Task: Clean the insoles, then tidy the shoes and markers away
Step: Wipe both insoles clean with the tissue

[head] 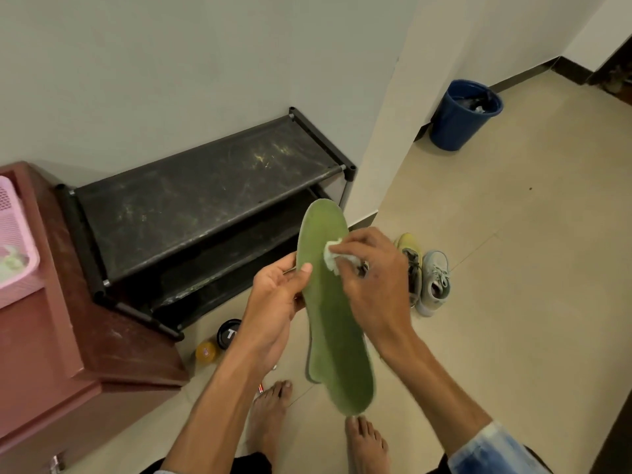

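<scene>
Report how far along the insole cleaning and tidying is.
Nothing looks finished yet. In hand: the left hand holds a green insole while the right hand presses a white wipe onto its upper part. Left: the pair of shoes sits on the floor, not on the black shoe rack, and I can't clearly make out any markers to put away.

Blue bin (458, 121) by wall (205, 63), pink basket (20, 234) on maroon cabinet (51, 354)
</scene>
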